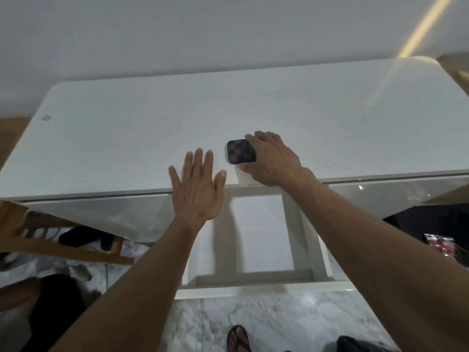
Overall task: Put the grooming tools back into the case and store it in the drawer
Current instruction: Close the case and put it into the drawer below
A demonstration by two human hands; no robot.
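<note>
Right hand: the right hand (pixel 272 158) is gripping the case (pixel 239 151), fingers over its far side and thumb near its front.
Left hand: the left hand (pixel 199 188) is lying flat with fingers spread, holding nothing, at the front edge of the tabletop (pixel 127 138).
Case: the small brown checkered case is sitting closed on the white tabletop, just beside the left hand.
Drawer: the white drawer (pixel 253 283) is standing pulled out below the hands.
Floor: a foot in a sandal (pixel 238 337) is standing on the marble floor (pixel 279 318).
</note>
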